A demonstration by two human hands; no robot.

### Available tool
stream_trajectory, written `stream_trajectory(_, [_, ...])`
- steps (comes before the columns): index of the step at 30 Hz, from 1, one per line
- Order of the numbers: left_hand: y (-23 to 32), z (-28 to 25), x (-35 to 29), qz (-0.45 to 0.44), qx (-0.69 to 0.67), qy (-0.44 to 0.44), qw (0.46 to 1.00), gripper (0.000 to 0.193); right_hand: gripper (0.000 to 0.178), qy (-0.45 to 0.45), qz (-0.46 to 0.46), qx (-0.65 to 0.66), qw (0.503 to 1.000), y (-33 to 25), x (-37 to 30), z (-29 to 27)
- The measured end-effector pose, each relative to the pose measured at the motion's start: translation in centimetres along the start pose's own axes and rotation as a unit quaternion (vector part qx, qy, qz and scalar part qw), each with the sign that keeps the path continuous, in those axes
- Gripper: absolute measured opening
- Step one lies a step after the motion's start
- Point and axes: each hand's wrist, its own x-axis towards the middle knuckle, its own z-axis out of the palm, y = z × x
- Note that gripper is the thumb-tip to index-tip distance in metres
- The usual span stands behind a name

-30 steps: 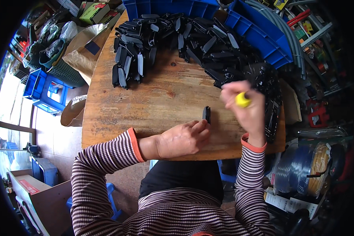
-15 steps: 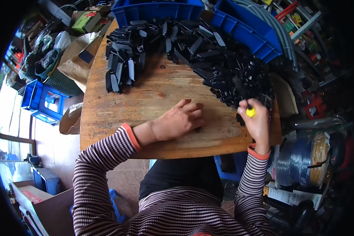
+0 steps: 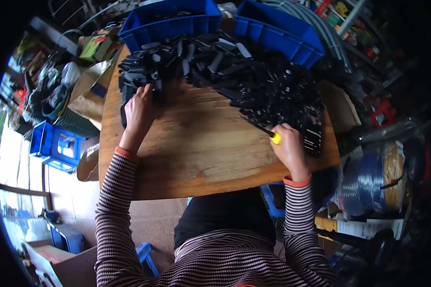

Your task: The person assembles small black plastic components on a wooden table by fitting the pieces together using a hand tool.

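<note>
At ten o'clock on the table [image 3: 215,153], the left hand [image 3: 140,109] curls into heaped black parts [image 3: 261,79], its hold hidden; at three, the right hand [image 3: 290,147] clasps a yellow-handled tool [image 3: 276,138], tip best clear.

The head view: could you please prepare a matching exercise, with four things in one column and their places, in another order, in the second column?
Things
1. Left hand
2. Thin tool
3. Blue crates
4. Black parts

Places
A. Beyond the curved heap, at the far side
B. Held in the right hand
C. Heaped in a curve on the wooden table
D. At the left end of the curved heap

Pairs: 1-D; 2-B; 3-A; 4-C
</note>
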Motion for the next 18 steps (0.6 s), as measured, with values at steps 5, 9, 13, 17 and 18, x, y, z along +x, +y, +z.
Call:
stream_trajectory(5, [2.9, 0.2, -0.1, 0.033, -0.126, 0.050, 0.990, 0.034, 0.016, 0.023, -0.001, -0.035, 0.999, -1.3, 0.5, 0.4])
stream_trajectory(9, [8.4, -1.6, -1.3, 0.047, -0.331, -0.114, 0.936, 0.029, 0.015, 0.052, -0.008, -0.034, 0.998, -2.4, 1.0, 0.4])
stream_trajectory(13, [11.4, -0.1, -3.6, 0.151, -0.330, -0.139, 0.922, 0.034, 0.016, 0.036, -0.061, 0.025, 0.997, -3.3, 0.9, 1.1])
stream_trajectory(17, [10.6, -0.2, -3.9, 0.093, -0.319, -0.186, 0.925, 0.035, 0.018, -0.031, -0.084, 0.049, 0.995, -3.0, 0.4, 1.3])
stream_trajectory(18, [10.5, -0.4, -3.6, 0.093, -0.319, -0.186, 0.925, 0.035, 0.017, -0.030, -0.088, 0.071, 0.993, -3.0, 0.4, 1.1])
